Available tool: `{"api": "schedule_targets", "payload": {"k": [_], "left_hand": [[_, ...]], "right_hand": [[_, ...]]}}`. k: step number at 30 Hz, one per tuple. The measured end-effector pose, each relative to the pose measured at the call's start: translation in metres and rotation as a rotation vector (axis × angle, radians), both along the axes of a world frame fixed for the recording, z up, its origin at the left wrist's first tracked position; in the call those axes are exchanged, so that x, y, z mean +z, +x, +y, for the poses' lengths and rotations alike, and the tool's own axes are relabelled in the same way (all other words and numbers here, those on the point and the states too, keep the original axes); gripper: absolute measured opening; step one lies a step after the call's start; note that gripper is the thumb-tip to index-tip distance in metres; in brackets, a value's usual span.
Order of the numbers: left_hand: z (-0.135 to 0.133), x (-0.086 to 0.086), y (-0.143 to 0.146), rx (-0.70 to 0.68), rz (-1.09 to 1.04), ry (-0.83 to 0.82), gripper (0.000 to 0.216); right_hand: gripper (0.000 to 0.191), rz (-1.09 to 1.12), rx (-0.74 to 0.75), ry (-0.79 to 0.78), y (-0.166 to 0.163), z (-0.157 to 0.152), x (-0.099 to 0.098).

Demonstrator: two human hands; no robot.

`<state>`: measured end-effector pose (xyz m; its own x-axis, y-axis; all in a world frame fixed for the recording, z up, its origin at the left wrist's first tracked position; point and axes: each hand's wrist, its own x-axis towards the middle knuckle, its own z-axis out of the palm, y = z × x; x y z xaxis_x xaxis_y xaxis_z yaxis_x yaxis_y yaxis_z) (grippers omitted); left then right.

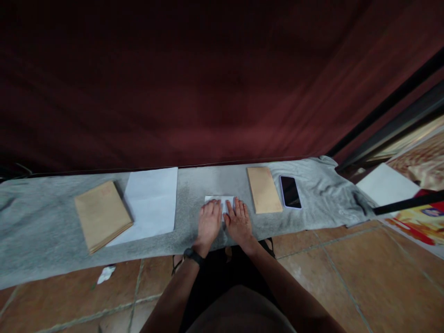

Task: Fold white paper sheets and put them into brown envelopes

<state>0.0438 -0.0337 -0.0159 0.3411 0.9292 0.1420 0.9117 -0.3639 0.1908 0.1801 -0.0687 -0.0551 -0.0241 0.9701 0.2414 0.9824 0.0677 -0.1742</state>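
Observation:
A small piece of folded white paper lies on the grey cloth in front of me, largely covered by my hands. My left hand, with a dark band on its wrist, rests on the paper's left part; its fingers are stretched out and close together. On the right part, my right hand presses flat with its fingers spread. To the left are large white sheets and a stack of brown envelopes. A single brown envelope lies to the right of my right hand.
A phone lies right of the single envelope. The grey cloth covers a long narrow surface against a dark red backdrop. A white scrap is on the tiled floor. Dark bars and printed posters stand at right.

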Motion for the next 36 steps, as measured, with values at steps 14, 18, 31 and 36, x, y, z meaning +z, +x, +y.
{"api": "schedule_targets", "payload": {"k": [14, 18, 31, 36], "left_hand": [[0.002, -0.021, -0.001, -0.063, 0.093, -0.086, 0.055], [0.0, -0.024, -0.001, -0.083, 0.133, -0.091, 0.059], [0.0, -0.026, -0.002, 0.033, 0.036, -0.06, 0.058], [0.002, -0.029, -0.019, 0.109, 0.056, -0.045, 0.058]], "right_hand": [[0.051, 0.066, 0.022, 0.013, -0.003, 0.005, 0.007], [0.055, 0.075, 0.179, 0.012, -0.008, 0.004, 0.006], [0.056, 0.02, 0.089, 0.06, 0.016, 0.013, -0.01], [0.056, 0.004, 0.068, 0.08, 0.025, 0.016, -0.009]]}}
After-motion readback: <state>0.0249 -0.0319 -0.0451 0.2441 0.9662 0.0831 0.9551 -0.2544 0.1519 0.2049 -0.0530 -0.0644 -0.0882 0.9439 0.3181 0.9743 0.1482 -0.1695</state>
